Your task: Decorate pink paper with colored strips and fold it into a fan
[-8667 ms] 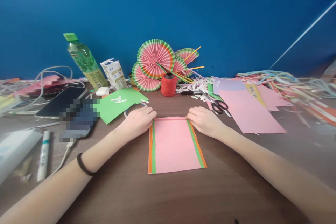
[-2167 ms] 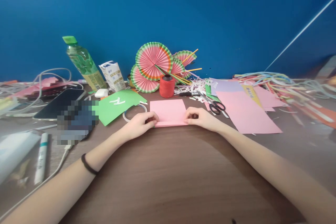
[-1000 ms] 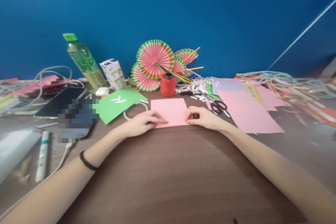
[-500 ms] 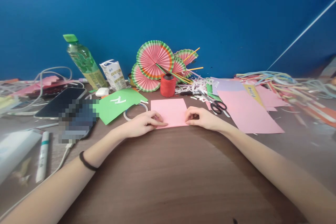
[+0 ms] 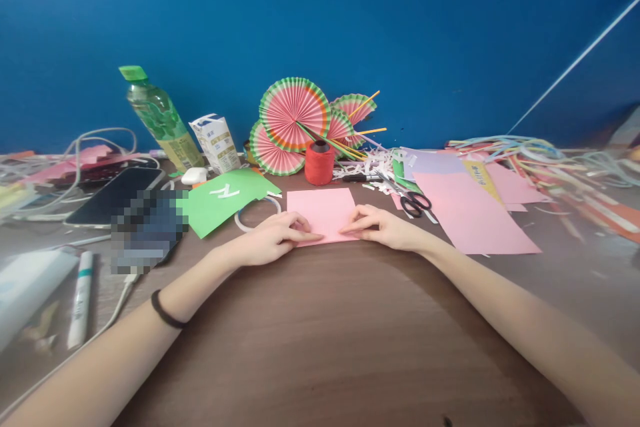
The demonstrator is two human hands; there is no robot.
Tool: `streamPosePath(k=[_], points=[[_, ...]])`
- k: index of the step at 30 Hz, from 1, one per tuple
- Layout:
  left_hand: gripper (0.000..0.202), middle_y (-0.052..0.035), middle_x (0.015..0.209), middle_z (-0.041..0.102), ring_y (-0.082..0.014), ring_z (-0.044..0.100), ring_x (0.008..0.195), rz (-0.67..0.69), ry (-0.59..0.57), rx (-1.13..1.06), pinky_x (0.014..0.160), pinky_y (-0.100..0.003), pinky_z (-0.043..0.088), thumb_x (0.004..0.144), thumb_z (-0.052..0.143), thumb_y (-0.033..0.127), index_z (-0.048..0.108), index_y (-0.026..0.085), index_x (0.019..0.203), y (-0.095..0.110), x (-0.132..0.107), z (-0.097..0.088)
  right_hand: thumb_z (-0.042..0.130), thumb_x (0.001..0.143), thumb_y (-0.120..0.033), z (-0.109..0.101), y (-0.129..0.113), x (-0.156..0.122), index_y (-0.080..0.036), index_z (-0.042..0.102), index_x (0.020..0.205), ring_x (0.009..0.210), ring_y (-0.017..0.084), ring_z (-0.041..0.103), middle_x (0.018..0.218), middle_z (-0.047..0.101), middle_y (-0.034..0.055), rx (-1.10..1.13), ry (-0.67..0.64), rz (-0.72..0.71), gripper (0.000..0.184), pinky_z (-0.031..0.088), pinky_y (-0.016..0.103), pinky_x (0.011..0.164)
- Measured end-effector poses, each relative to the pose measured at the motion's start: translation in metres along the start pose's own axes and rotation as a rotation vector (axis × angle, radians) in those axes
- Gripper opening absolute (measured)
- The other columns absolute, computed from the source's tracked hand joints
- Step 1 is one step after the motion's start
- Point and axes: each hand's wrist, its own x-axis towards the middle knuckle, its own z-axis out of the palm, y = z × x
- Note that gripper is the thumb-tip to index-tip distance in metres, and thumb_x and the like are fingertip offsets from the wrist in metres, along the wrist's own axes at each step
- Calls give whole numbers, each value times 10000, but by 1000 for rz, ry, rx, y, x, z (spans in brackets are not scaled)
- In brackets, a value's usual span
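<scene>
1. Paper (image 5: 323, 203): pink, flat on the counter (image 5: 325, 333), mid-view, between the two hands. Near edge faces the person.
2. Left hand (image 5: 265, 240): on the paper's near left corner, fingers (image 5: 307, 236) bent, index reaching inward along the near edge. Tips touch the paper – can't tell if it's pinched or just pressed. Dark band (image 5: 165, 310) around that forearm, near the wrist.
3. Right hand (image 5: 387, 227): at the near right corner, fingertips on top of the paper, pointing inward. Grip or press, can't tell either. Tips of the two hands near each other, apart.
4. Behind the paper: red spool (image 5: 320, 167), upright, in front of the pleated fans (image 5: 295, 110), which are pink with green rims.
5. Left side: green paper (image 5: 227, 207) with white strips (image 5: 226, 192) on it, ring (image 5: 241, 219) just beside the left hand. Further back, carton (image 5: 219, 143) and a tilted bottle (image 5: 163, 120).
6. Right side: scissors (image 5: 416, 204) next to a pink sheet (image 5: 473, 223) – white shreds (image 5: 377, 163) behind.
</scene>
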Motion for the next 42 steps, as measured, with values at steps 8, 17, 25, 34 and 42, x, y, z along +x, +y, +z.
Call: streamPosePath(k=[8, 17, 25, 34, 42], points=[[641, -6, 1118, 457, -175, 433, 1017, -67, -99, 92, 930, -355, 305, 791, 339, 20, 400, 463, 1251, 5, -1, 0, 406, 819, -46, 0, 3, 1, -351, 592, 1121, 910, 176, 412, 959, 487, 43, -143, -113, 4, 468, 289, 413, 921], [605, -33, 1120, 443, -195, 422, 983, -61, -81, 157, 877, -377, 323, 821, 318, 61, 369, 463, 1270, 11, -3, 1, 343, 867, -80, 2, -3, 1, -403, 555, 1140, 839, 173, 376, 907, 459, 45, -204, -157, 16, 472, 321, 397, 855], [516, -32, 1044, 495, -168, 468, 949, -45, -5, 58, 874, -349, 350, 814, 361, 66, 525, 393, 1178, 2, -2, 4, 437, 853, -119, 3, -2, -2, -336, 637, 1057, 837, 158, 437, 859, 477, 39, -190, -89, 17, 359, 375, 349, 824], [308, -46, 1011, 555, -168, 508, 963, -22, 146, -40, 882, -300, 387, 796, 478, 153, 645, 242, 1039, 5, -7, 8, 500, 790, -92, 8, -8, -11, -189, 684, 835, 827, 152, 529, 825, 575, 46, -78, 161, -65, 214, 428, 305, 779], [226, -64, 913, 584, -156, 533, 862, -21, 289, 79, 793, -279, 432, 847, 465, 238, 639, 175, 977, 3, -8, 14, 572, 783, -202, 11, -5, -12, -181, 652, 862, 810, 153, 552, 871, 573, 60, -141, 220, -73, 114, 448, 294, 747]])
